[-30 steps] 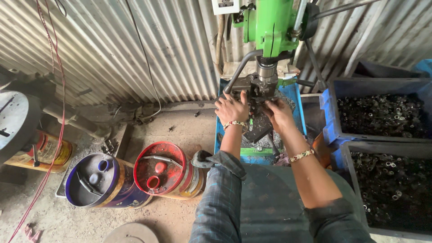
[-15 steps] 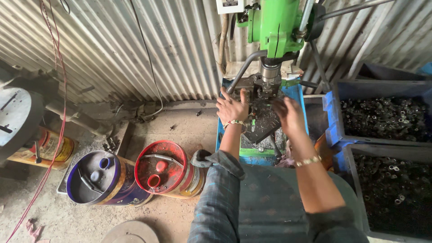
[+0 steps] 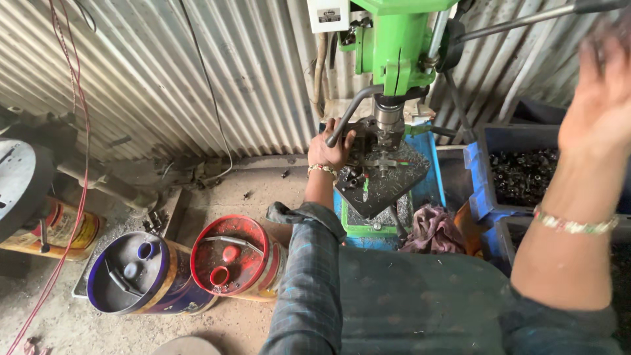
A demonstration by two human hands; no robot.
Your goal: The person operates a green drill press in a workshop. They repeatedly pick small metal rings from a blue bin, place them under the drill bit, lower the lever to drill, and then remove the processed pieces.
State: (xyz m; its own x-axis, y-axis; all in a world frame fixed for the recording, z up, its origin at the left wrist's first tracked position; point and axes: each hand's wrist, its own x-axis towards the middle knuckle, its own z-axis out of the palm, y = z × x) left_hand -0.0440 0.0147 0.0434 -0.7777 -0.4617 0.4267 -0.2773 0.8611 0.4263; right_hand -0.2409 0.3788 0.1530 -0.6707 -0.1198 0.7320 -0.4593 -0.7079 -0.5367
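A green bench drill (image 3: 399, 46) stands ahead of me against a corrugated metal wall. Under its chuck (image 3: 388, 125) lies a dark metal table (image 3: 388, 187) strewn with shavings, with a small metal part (image 3: 384, 161) on it. My left hand (image 3: 330, 148) rests at the table's left edge, fingers curled on the workpiece area beside a curved grey handle (image 3: 348, 115). My right hand (image 3: 601, 92) is raised at the right, blurred, fingers apart, holding nothing, just below the drill's long feed lever (image 3: 519, 20).
Blue crates (image 3: 490, 164) of small dark metal parts stand at the right. A red-topped can (image 3: 230, 260) and a blue-topped can (image 3: 135, 276) sit on the dirt floor at the left. A reddish rag (image 3: 430, 230) lies below the table. A red cable (image 3: 75, 164) hangs at the left.
My right hand has left the drill table and risen up to the right, near the feed lever. The left hand stays at the table. The view has tilted slightly.
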